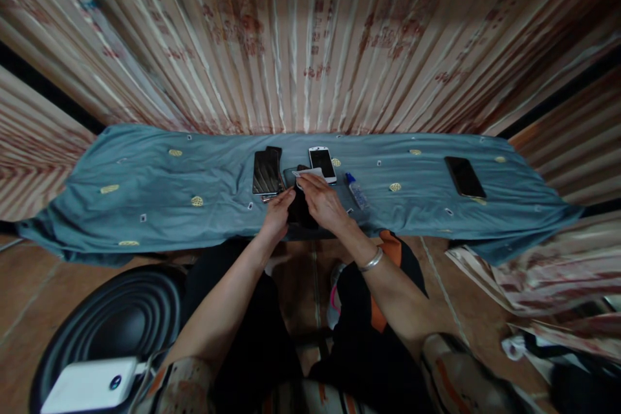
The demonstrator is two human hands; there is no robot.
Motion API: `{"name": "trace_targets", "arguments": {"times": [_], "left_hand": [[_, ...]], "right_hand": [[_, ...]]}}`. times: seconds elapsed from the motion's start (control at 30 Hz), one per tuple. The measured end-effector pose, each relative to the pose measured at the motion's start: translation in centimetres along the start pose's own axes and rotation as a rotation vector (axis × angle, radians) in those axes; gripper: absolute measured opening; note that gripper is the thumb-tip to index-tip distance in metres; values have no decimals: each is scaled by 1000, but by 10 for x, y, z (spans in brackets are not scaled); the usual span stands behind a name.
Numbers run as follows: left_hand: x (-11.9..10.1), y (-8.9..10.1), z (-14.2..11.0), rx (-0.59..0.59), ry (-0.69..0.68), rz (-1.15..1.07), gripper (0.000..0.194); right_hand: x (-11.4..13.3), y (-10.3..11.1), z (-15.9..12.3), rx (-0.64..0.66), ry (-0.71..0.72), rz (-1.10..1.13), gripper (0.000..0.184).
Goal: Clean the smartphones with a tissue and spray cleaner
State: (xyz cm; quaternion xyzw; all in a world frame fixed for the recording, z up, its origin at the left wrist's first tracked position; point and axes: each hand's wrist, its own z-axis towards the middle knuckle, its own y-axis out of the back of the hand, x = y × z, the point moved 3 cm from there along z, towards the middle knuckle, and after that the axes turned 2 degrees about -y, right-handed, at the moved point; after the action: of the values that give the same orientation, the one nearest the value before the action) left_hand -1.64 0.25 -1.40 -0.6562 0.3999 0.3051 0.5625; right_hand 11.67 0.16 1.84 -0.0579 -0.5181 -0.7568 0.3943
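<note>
My left hand [278,215] is closed at the edge of a phone [290,176] with a glossy, greyish face, partly hidden by my fingers. My right hand [324,202] presses a thin white cloth [310,173], perhaps a wipe, against that phone's upper part. Under and between both hands lies a dark object [301,212], whose kind I cannot make out. Dark phones [266,171] overlap just left of my left hand. Beyond my right hand is a white phone [322,163] with a black screen. A small clear bottle with a blue cap [357,191] lies to the right.
A blue-green patterned cloth [194,226] covers the narrow table. Another dark phone [464,177] lies near its right end. At lower left, a white power bank [92,385] with a cable rests on a round black stool [111,323]. A pleated curtain [291,45] hangs behind the table.
</note>
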Motion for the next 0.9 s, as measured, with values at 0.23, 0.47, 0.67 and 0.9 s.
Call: {"name": "trace_targets", "arguments": {"times": [0.23, 0.47, 0.67, 0.9], "left_hand": [[5, 2, 0, -3, 42, 10, 38], [-4, 3, 2, -22, -6, -26, 39], [-4, -3, -3, 14, 23, -2, 39], [-6, -1, 0, -30, 4, -25, 30]], "right_hand": [[-8, 2, 0, -42, -37, -2, 50], [-1, -3, -1, -16, 3, 15, 46], [-10, 1, 1, -60, -61, -11, 46], [-10, -2, -2, -31, -38, -8, 46]]}}
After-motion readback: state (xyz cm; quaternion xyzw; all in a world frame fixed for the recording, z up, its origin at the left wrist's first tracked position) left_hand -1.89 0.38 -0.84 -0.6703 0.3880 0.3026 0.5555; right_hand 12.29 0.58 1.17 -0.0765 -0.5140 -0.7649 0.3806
